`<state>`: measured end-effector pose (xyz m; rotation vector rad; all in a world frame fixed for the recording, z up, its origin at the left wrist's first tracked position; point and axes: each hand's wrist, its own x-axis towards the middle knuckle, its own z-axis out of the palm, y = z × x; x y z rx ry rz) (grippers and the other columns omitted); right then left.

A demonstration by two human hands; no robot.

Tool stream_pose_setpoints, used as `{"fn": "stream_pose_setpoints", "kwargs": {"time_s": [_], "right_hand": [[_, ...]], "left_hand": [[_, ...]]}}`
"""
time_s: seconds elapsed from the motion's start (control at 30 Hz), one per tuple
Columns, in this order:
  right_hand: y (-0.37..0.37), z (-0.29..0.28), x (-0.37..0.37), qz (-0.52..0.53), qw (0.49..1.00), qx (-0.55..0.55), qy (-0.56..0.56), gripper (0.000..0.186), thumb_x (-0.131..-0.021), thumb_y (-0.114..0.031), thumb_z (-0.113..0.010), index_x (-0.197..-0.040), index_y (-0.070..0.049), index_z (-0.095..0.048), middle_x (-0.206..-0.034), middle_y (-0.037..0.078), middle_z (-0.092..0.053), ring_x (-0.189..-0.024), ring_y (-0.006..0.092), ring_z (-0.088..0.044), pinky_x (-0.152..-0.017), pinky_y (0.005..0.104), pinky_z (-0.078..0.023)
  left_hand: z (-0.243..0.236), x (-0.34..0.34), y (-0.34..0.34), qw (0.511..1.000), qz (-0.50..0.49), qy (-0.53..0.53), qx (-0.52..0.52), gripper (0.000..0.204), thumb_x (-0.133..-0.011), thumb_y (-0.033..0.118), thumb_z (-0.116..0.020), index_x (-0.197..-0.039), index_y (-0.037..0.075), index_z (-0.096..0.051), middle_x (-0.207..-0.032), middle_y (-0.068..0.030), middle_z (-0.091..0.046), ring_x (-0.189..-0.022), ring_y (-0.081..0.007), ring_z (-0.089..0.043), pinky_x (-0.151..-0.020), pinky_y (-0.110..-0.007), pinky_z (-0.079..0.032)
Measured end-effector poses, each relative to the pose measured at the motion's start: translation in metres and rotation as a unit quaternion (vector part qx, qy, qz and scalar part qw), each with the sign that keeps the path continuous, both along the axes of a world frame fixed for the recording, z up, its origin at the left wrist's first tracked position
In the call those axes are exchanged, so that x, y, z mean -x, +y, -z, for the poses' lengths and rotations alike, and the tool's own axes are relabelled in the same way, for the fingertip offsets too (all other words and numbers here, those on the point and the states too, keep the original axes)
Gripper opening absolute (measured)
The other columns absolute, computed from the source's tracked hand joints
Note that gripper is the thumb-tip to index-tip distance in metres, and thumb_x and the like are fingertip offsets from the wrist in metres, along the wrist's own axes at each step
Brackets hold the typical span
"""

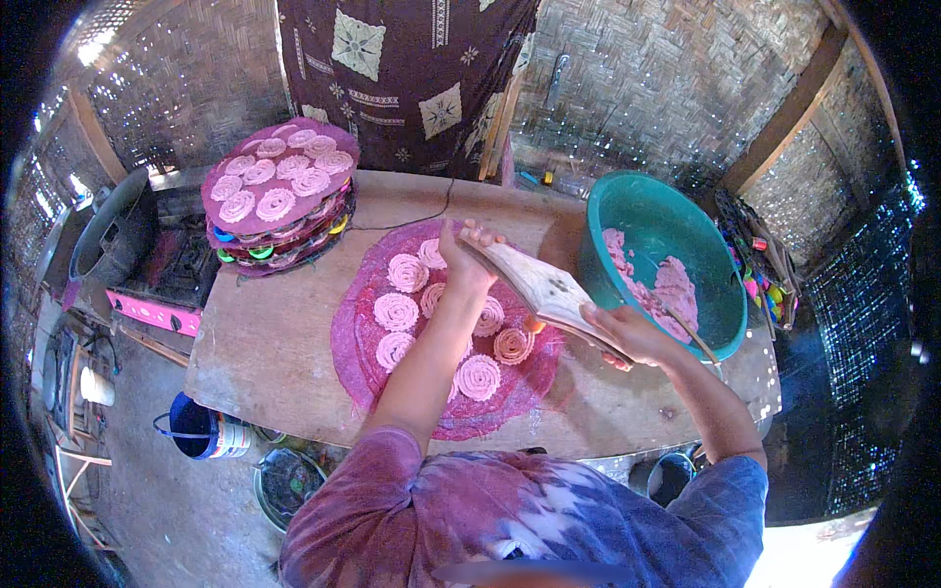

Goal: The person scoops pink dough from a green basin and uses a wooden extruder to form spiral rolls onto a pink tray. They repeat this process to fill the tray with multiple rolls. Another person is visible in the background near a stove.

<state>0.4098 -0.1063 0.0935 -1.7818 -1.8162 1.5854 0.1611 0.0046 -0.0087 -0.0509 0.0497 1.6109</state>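
Both hands grip a long wooden press (546, 284), its pale, worn top tilted down to the right. My left hand (469, 257) is wrapped round its upper left end; my right hand (629, 335) closes on the lower right end. Beneath it lies a round pink mesh sheet (358, 338) bearing several pink dough rosettes (396, 312) in coiled, ridged rings. Close under the press is a more orange-looking rosette (514, 345), with a small orange part (534, 324) just above it. My left forearm hides some of the rosettes.
A large green basin (725, 265) at right holds pink dough (674, 289) and a stick. At back left stands a stack of round trays (221, 203), the top one covered with rosettes. A stove (172, 250) is farther left. Buckets (193, 427) stand below the wooden table (255, 343).
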Motion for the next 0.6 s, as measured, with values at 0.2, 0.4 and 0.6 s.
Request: {"fn": "stream_pose_setpoints", "kwargs": {"time_s": [0.2, 0.4, 0.6], "right_hand": [[-0.008, 0.022, 0.018, 0.023, 0.998, 0.01, 0.049, 0.068, -0.089, -0.069, -0.047, -0.064, -0.006, -0.055, -0.05, 0.003, -0.048, -0.038, 0.0128, -0.046, -0.034, 0.0291, -0.035], [-0.01, 0.028, 0.007, -0.01, 0.974, 0.151, 0.167, 0.069, -0.093, -0.068, -0.039, -0.099, -0.003, -0.06, -0.07, 0.011, -0.062, -0.051, 0.018, -0.06, -0.044, 0.0305, -0.048], [0.002, 0.115, 0.018, 0.049, 0.859, 0.247, 0.447, 0.076, -0.091, -0.071, -0.034, -0.13, -0.01, -0.054, -0.095, 0.008, -0.068, -0.07, 0.0223, -0.068, -0.061, 0.0336, -0.056]], "left_hand": [[-0.007, 0.027, -0.005, 0.999, 0.027, 0.018, -0.018, 0.045, -0.095, 0.052, -0.037, -0.069, 0.016, -0.048, -0.052, 0.0036, -0.039, -0.046, -0.0146, -0.04, -0.057, -0.035, -0.04], [0.029, 0.028, -0.015, 0.996, 0.059, -0.028, -0.067, 0.045, -0.094, 0.052, -0.04, -0.065, 0.018, -0.045, -0.051, 0.0051, -0.037, -0.044, -0.0124, -0.036, -0.053, -0.033, -0.037], [0.037, 0.031, -0.014, 0.987, 0.065, -0.097, -0.107, 0.039, -0.091, 0.046, -0.048, -0.065, 0.017, -0.045, -0.05, 0.0058, -0.037, -0.043, -0.0103, -0.038, -0.051, -0.029, -0.037]]}}
